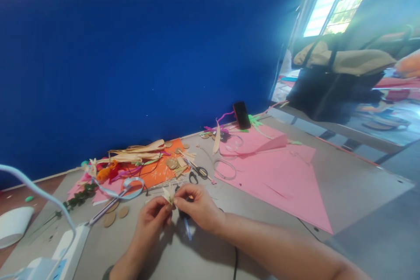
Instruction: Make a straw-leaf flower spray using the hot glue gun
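Both my hands meet low in the middle of the grey table (344,183). My left hand (151,218) and my right hand (196,206) are closed in a pinch on one small cream paper flower (169,193) held between their fingertips. Under my right hand lies a dark tool with a blue tip (187,226), partly hidden. Black-handled scissors (198,174) lie just beyond my fingers.
An orange sheet (157,170) with dried leaf strips and card discs lies behind. Pink paper (278,175) spreads to the right, a black phone (242,115) leans on the blue partition (147,65). A white power strip (65,249) and a white cup (13,226) sit at left.
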{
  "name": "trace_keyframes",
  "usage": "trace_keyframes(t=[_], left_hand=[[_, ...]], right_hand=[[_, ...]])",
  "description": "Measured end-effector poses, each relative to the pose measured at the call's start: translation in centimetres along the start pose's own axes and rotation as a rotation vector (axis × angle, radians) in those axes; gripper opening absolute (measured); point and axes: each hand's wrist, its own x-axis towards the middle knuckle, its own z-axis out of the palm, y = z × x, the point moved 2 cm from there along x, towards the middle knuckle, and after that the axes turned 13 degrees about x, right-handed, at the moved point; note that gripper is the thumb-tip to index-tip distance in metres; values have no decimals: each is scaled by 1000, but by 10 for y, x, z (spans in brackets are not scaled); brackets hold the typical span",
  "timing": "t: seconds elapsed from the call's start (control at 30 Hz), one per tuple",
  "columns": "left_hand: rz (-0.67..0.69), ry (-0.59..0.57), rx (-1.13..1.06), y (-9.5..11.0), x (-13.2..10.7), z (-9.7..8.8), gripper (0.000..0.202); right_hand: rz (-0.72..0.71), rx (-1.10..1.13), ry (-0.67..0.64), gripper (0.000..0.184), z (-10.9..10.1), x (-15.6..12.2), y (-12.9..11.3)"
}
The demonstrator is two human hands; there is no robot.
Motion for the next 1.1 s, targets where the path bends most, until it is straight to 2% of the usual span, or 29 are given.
trace_keyframes(t=[0.23, 0.47, 0.67, 0.87, 1.1], left_hand=[[-47, -35, -60, -3, 0, 3, 31], [-94, -22, -109, 1, -4, 6, 31], [-105, -28, -167, -4, -1, 8, 31], [-129, -29, -189, 0, -2, 11, 32], [-144, -29, -229, 2, -1, 10, 29]], right_hand=[[-4, 10, 2, 12, 0, 1, 0], [39, 68, 6, 12, 1, 1, 4], [31, 45, 16, 12, 1, 1, 6], [29, 29, 20, 13, 1, 1, 5], [121, 98, 2, 14, 0, 2, 6]])
